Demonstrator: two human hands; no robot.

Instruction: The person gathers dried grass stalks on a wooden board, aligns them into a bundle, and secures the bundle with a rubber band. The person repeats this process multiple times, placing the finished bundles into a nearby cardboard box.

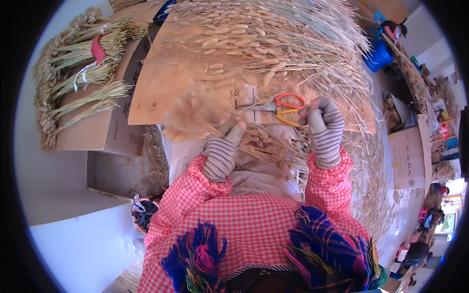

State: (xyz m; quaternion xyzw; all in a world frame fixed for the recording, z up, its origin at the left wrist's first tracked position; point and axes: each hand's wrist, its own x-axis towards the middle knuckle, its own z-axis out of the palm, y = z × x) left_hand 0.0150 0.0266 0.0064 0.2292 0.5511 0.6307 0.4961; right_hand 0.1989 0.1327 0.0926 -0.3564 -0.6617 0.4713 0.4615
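Note:
My left hand [224,152], in a striped fingerless glove, holds a bunch of dried bunny-tail grass [188,113]. Its fluffy heads point left, and its thin stems pass under my thumb. My right hand [325,130], gloved the same way, is raised with curled fingers at the handles of a pair of scissors [289,106]. One handle is red, the other yellow, and the blades point left over the front of a wooden board [165,99]. Whether my right fingertips grip anything is unclear. More grass heads and stems [263,144] lie below the board edge, between my hands.
A large heap of loose bunny-tail grass [263,36] covers the board's far side. Tied bundles [88,73] rest on a cardboard box [91,135] at left. A blue bucket [379,55] and another carton [406,157] stand right. Straw litters the floor; other people sit far right.

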